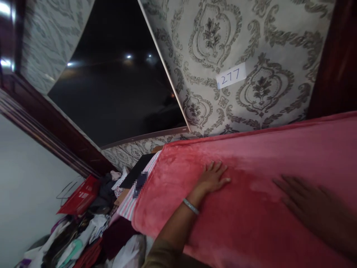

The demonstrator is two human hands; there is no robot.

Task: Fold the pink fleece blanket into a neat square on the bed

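A plush coral-red blanket (173, 186) is spread over a raised surface against the wall. My left hand (212, 178) lies palm down on it with fingers spread, and a grey band (191, 206) circles that wrist. Farther right, my right hand (309, 201) is over the blanket, somewhat blurred, its fingers stretched out; whether it touches the cloth I cannot tell. Neither hand holds anything. Darker and lighter patches show in the pile around both hands. At the blanket's left end, a pink-and-white striped cloth (128, 208) sticks out from beneath it.
A large dark television screen (125, 82) hangs on the patterned wall beside a paper label reading 277 (231, 75). A small pixelated item (140, 184) sits on the striped cloth. Heaped clothes (89, 230) and a red bag (80, 195) fill the lower left.
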